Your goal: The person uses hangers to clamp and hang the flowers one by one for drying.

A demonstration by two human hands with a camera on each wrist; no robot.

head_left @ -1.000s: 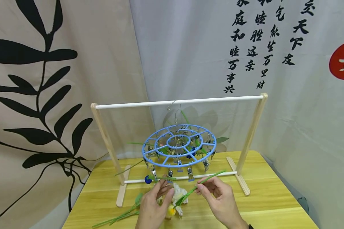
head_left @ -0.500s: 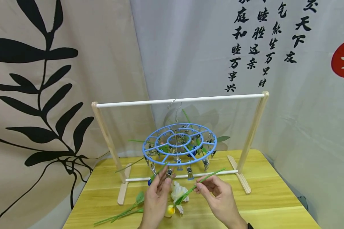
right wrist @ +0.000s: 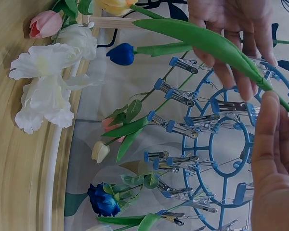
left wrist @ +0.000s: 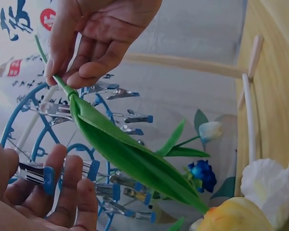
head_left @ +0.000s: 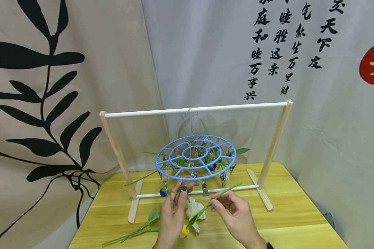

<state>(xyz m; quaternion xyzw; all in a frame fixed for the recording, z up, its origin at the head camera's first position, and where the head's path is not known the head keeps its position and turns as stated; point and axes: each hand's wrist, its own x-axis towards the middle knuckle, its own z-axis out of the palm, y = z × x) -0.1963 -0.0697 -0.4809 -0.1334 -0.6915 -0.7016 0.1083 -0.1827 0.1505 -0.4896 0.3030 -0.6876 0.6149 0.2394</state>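
Note:
My right hand (head_left: 233, 216) pinches the green stem of an artificial yellow tulip (left wrist: 241, 215). Its bloom hangs down toward the table, and its long leaf (left wrist: 130, 154) crosses the left wrist view. Under the front rim of a blue round clip hanger (head_left: 195, 178), my left hand (head_left: 172, 214) holds a metal clip (left wrist: 36, 174) with blue tips between thumb and fingers. A blue tulip (right wrist: 121, 54) hangs from the hanger just left of that hand. Beneath the hands, white flowers (head_left: 194, 209) lie on the table.
A wooden stand with a white top bar (head_left: 237, 108) carries the hanger. Several flowers are clipped on it, among them a blue rose (right wrist: 103, 199) and a white tulip (right wrist: 100, 151). Green stems (head_left: 131, 235) lie on the table (head_left: 286, 221) at left.
My left hand has let go of the blue tulip's stem, which now hangs at the rim, and has moved right to a neighbouring clip. The right hand still holds the yellow tulip, nearly unmoved.

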